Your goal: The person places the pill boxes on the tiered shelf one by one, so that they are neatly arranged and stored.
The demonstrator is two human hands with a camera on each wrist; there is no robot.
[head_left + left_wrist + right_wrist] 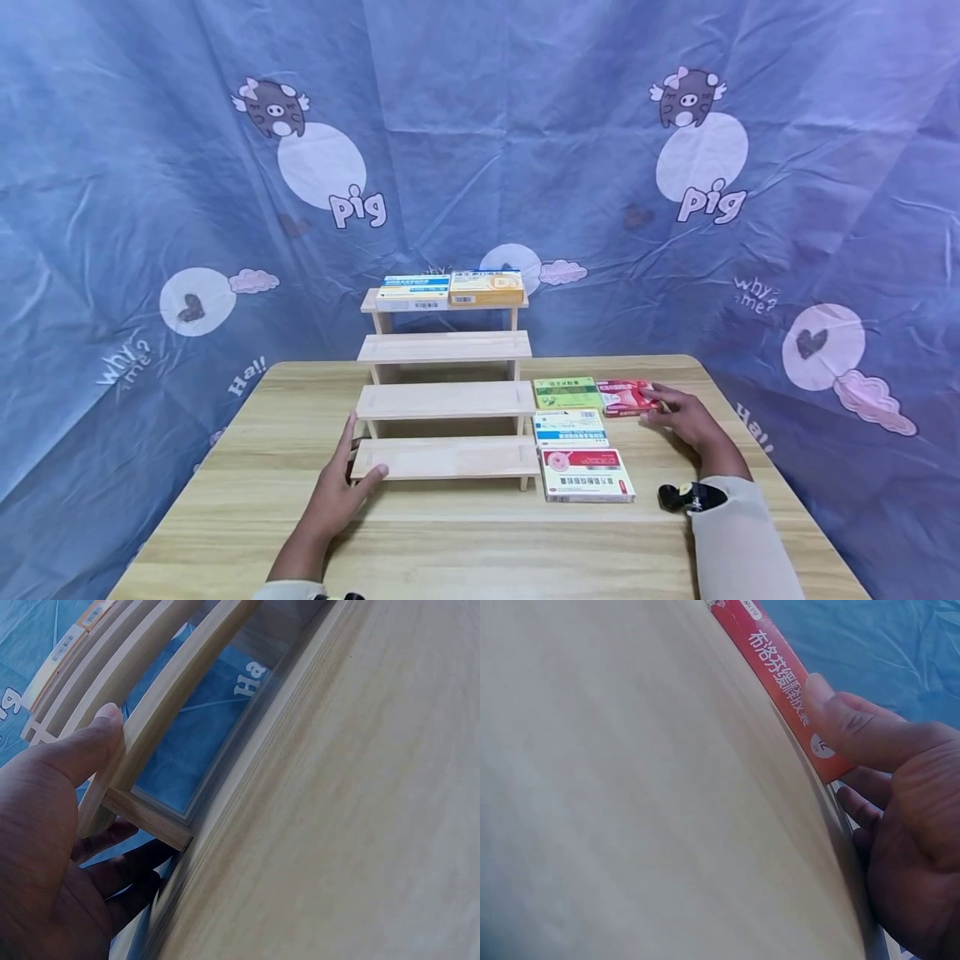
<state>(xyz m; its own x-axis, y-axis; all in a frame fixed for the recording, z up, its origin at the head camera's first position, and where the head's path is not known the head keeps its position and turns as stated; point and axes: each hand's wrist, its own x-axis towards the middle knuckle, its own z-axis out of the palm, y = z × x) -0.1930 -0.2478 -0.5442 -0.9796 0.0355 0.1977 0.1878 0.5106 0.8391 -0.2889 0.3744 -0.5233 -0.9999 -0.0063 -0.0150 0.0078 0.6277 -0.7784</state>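
A wooden stepped rack (446,458) stands mid-table. At its lowest step my left hand (337,487) grips the left end, thumb on top and fingers around the side; the left wrist view shows the thumb over the board's edge (161,694). On the right, my right hand (686,417) pinches the right end of a red medicine box (624,397). In the right wrist view the thumb presses the red box's (780,682) face near its end, other fingers partly hidden behind. This box lies beside a green medicine box (566,393).
A white-and-blue box (572,429) and a white-and-red box (588,475) lie on the wooden table (450,554) right of the rack. Another white-and-blue box (412,292) and a yellow-and-white box (487,287) sit on the top step. A blue printed curtain (480,167) hangs behind.
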